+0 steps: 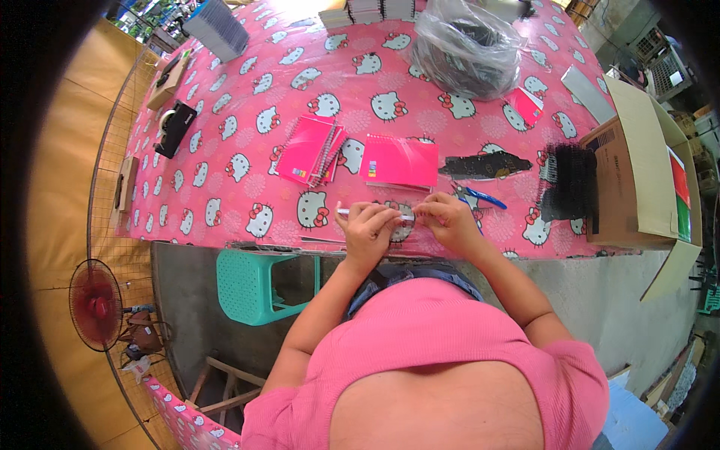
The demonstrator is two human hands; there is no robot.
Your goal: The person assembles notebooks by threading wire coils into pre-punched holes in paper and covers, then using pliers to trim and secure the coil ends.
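My left hand (369,231) is closed around a slim white stick (406,217), pen-like in shape, just above the table's near edge. Close to the stick's right end, my right hand (450,222) has its fingers pinched together; whatever is between them is too small to make out. Beyond my hands lie two piles of pink spiral notebooks: a fanned pile (306,150) on the left and a neater pile (399,160) straight ahead. Blue-handled pliers (484,197) rest right beside my right hand.
A pink patterned cloth covers the table (289,196). Black binding spirals (566,184) lie beside an opened cardboard box (626,169) at right. Farther back are a clear plastic bag (469,64) of black coils and a tape dispenser (177,127). Below stands a green stool (246,289).
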